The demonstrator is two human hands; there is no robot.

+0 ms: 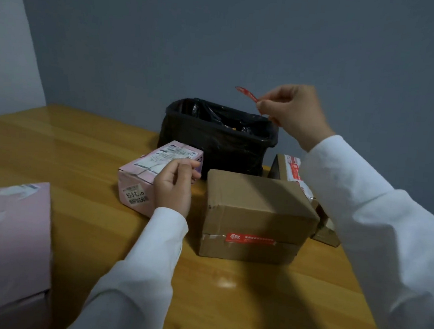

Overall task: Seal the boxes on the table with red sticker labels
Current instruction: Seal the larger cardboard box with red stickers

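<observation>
Both hands are seen in white sleeves and are held well apart. A thin red sticker strip (247,93) is pinched between the fingertips of the right hand (295,113), which is raised above the far rim of a black bin (219,141); the strip's free end points left and is blurred, so any print on it cannot be read. The left hand (175,184) is rested with fingers loosely curled on the near right corner of a small pink box (145,177); whether anything is held under those fingers cannot be told.

A brown cardboard box (256,216) is set just right of the pink box, near the table's middle, and a red label (250,239) is stuck across the seam on its near face. Behind it, at the right, another box with red-printed tape (292,171) is largely hidden by the right sleeve and the brown box. A larger pink box (10,239) is cut off by the left and bottom edges of the view. The bin's contents are lost in the dark liner.

Bare wooden table (81,153) is left open at the far left and in the near middle, below the brown box.
</observation>
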